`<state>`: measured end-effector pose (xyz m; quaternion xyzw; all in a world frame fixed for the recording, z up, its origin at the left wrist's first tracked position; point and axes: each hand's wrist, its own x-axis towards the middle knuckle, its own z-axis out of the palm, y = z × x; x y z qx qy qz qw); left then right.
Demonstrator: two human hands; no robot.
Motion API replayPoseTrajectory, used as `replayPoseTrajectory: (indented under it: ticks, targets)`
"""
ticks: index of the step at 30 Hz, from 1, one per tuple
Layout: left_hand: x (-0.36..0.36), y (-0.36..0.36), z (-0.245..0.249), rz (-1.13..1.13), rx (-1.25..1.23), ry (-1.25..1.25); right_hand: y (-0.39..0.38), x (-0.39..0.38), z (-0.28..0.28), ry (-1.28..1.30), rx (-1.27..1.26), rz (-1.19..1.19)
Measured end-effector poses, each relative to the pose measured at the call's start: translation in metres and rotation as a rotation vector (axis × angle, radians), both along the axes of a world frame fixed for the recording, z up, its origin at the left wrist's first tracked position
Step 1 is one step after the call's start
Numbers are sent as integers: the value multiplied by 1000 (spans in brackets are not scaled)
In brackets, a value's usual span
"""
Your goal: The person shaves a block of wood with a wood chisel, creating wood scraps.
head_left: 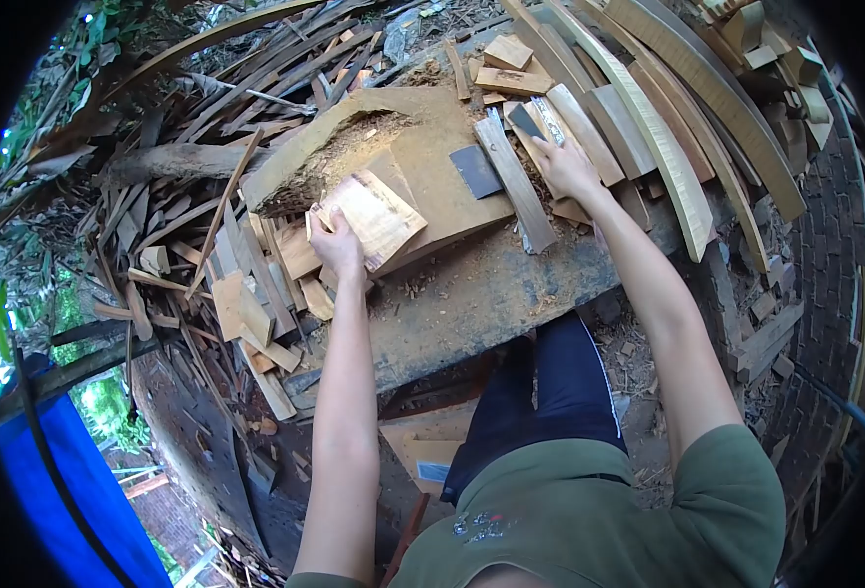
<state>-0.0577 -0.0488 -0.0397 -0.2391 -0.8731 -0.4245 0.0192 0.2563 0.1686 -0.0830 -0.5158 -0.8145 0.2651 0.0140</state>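
My left hand [336, 245] grips the left edge of a pale wooden block [378, 218], thumb on top. The block is tilted over the near side of a large, thick wooden slab [442, 122]. Farther right, my right hand [568, 167] has its fingers closed at the near end of a small dark flat piece [524, 121], over some narrow boards; the fingertips are partly hidden. A dark square sheet [476, 171], like sandpaper, lies on the slab between my hands. Beside it rests a greyish wooden strip [516, 181].
A worn workbench [452, 314] carries the slab and sawdust. Long curved boards [638, 118] are stacked at the right. Scrap wood [246, 118] is piled at the left and back, with small wooden blocks [511, 80] at the far side. A blue tarp [70, 490] hangs lower left.
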Motion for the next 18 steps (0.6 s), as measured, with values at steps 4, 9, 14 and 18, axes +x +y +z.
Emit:
replayPoseTrajectory:
  ticks: [4,9,14,18]
  targets:
    - [2,-2,13,-41,29,-86,-40,1,6,33,348,81]
    - [4,3,27,43,37,-199,-67,-23,-13,252,386,158]
    - [12,4,31,12,28,-197,-95,14,-7,237,446,-255]
    - [15,6,28,30,124,-165,-107,57,-41,-24,443,-459]
